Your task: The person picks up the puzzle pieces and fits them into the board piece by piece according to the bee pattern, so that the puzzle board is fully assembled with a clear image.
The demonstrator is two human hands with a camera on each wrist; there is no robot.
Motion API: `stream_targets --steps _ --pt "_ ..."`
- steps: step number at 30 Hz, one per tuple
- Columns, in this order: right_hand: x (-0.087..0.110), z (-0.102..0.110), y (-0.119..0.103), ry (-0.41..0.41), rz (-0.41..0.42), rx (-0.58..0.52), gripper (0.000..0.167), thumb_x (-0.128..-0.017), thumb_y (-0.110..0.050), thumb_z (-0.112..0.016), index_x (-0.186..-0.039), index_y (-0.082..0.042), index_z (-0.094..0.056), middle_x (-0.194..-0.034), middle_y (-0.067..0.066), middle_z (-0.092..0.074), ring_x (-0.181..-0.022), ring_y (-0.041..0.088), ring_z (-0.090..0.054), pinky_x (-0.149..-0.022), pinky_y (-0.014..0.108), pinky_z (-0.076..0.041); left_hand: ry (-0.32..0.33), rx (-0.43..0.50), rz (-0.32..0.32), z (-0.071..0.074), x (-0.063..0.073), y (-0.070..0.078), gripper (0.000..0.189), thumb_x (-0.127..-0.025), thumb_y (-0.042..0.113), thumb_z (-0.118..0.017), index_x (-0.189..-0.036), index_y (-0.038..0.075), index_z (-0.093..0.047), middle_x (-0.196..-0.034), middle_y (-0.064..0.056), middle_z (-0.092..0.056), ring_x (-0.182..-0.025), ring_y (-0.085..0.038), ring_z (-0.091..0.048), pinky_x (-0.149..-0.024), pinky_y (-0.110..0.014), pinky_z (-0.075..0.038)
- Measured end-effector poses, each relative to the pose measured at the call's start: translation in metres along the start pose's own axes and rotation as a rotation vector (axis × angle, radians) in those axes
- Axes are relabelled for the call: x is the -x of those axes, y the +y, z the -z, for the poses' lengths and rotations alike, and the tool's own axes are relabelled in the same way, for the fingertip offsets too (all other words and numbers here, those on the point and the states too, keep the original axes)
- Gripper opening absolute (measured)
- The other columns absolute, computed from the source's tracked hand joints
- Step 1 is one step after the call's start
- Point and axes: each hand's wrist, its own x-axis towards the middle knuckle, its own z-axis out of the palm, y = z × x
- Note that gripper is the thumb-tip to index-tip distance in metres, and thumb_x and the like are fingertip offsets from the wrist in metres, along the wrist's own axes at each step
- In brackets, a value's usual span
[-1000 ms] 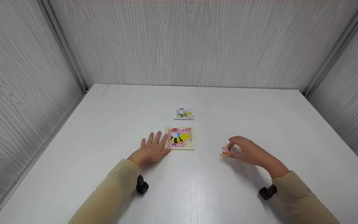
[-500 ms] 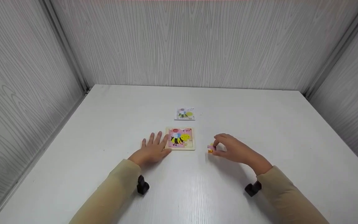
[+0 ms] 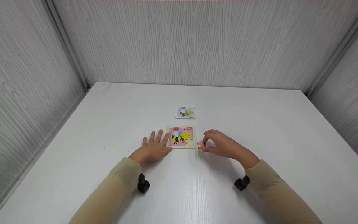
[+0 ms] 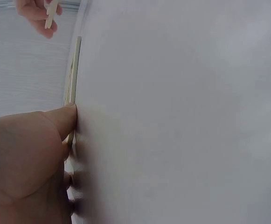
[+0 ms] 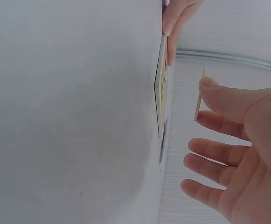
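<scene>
A square wooden puzzle board [image 3: 182,147] with a bee picture lies mid-table; bare wood shows at its lower right corner. My left hand [image 3: 152,150] lies spread on the table, thumb and index finger touching the board's left edge. Between thumb and index finger, my right hand [image 3: 224,146] pinches a pink and orange puzzle piece [image 3: 200,145] just right of the board. The right wrist view shows the thin piece [image 5: 199,100] edge-on, held above the table and apart from the board [image 5: 159,88]. The other fingers of my right hand [image 5: 247,140] are loosely bent.
Behind the board lies a small white card [image 3: 185,112] with the same bee picture. Wood-grain panels [image 3: 179,43] enclose the white table [image 3: 179,193] at the back and sides. Each sleeve carries a black wrist camera [image 3: 143,183].
My right hand has moved left with the puzzle piece, from well right of the board to close beside its right edge. The left hand has stayed at the board's left edge.
</scene>
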Motion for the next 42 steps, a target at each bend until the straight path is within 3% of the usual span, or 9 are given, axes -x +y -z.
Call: stream_targets --steps 5,13,31,42 --pt "-0.013 -0.003 -0.006 -0.04 -0.045 0.036 0.019 -0.085 -0.023 -0.069 -0.097 -0.01 -0.061 -0.131 0.014 -0.05 -0.124 0.027 -0.042 -0.103 0.041 -0.033 -0.009 0.006 -0.006 0.0 0.0 0.0 0.069 -0.097 0.051 -0.031 -0.151 0.018 -0.001 -0.154 -0.01 0.011 -0.138 -0.034 0.015 -0.105 -0.057 0.008" --pt "-0.034 -0.01 -0.012 -0.067 -0.101 0.101 0.023 -0.083 -0.028 -0.071 -0.098 -0.013 -0.063 -0.109 0.001 -0.055 -0.1 0.019 -0.048 -0.093 0.031 -0.042 -0.003 0.011 0.003 0.0 0.0 0.0 0.069 -0.097 0.052 -0.031 -0.151 0.019 -0.001 -0.154 -0.01 0.011 -0.138 -0.034 0.016 -0.106 -0.056 0.008" --pt "-0.06 -0.025 -0.011 -0.084 -0.131 0.165 0.021 -0.083 -0.027 -0.071 -0.097 -0.012 -0.067 -0.112 0.003 -0.056 -0.098 0.018 -0.048 -0.092 0.031 -0.043 0.014 -0.004 -0.002 -0.001 0.0 0.0 0.069 -0.097 0.052 -0.031 -0.151 0.018 -0.002 -0.155 -0.01 0.009 -0.138 -0.035 0.014 -0.105 -0.058 0.006" --pt "-0.066 -0.027 -0.007 -0.106 -0.17 0.125 0.02 -0.085 -0.026 -0.069 -0.098 -0.011 -0.065 -0.108 0.002 -0.055 -0.096 0.018 -0.047 -0.09 0.031 -0.043 0.02 -0.008 0.0 -0.001 -0.001 0.0 0.07 -0.097 0.052 -0.032 -0.151 0.019 -0.002 -0.155 -0.01 0.008 -0.138 -0.035 0.013 -0.105 -0.058 0.006"
